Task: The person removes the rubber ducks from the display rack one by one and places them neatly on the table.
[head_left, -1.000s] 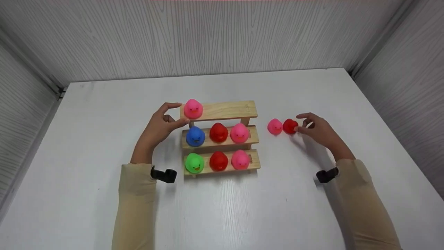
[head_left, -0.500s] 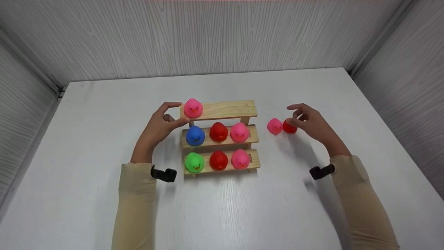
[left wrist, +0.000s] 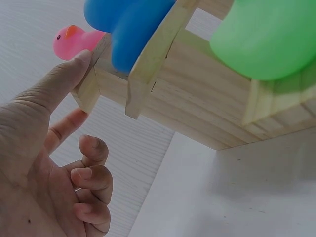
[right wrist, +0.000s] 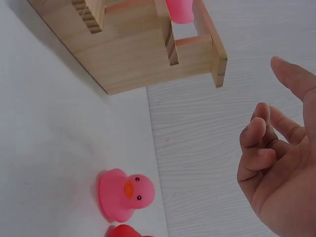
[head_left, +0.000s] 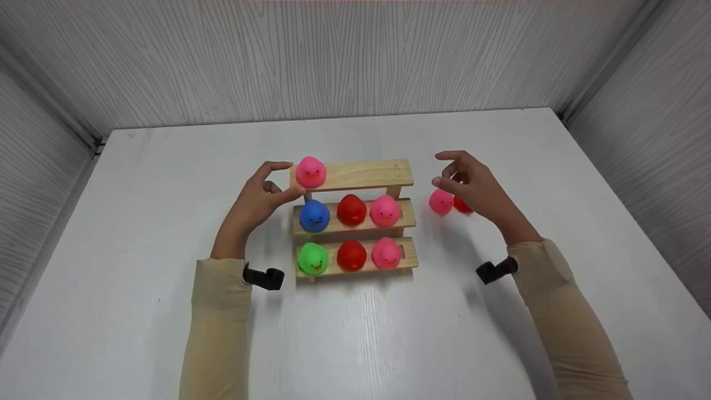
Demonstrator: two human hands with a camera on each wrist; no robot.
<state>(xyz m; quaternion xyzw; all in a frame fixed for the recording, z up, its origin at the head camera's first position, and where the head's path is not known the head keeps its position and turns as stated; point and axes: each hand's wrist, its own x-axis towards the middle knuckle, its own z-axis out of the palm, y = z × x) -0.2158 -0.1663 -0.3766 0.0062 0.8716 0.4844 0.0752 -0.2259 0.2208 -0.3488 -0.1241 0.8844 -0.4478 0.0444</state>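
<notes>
A three-step wooden rack (head_left: 369, 175) stands on the white table. My left hand (head_left: 256, 203) pinches the left end of its top step between thumb and index finger, beside a pink rubber duck (head_left: 311, 172). The middle step bears a blue duck (head_left: 314, 216), a red duck (head_left: 351, 210) and a pink one; the lowest bears a green duck (head_left: 313, 259), a red and a pink. To the right of the rack my right hand (head_left: 471, 180) hovers with nothing in it. Close by lie a loose pink duck (right wrist: 118, 195) and a loose red duck (head_left: 462, 206), the red one partly hidden by the hand.
Grained panels enclose the white table (head_left: 355, 339) at the back (head_left: 355, 61) and both sides. A black wrist camera (head_left: 268, 279) sits on the left cuff, another (head_left: 496, 270) on the right.
My right hand has moved left and away from me, from beside the loose red duck to above the loose pink one. The left hand stays on the rack; the ducks stay put.
</notes>
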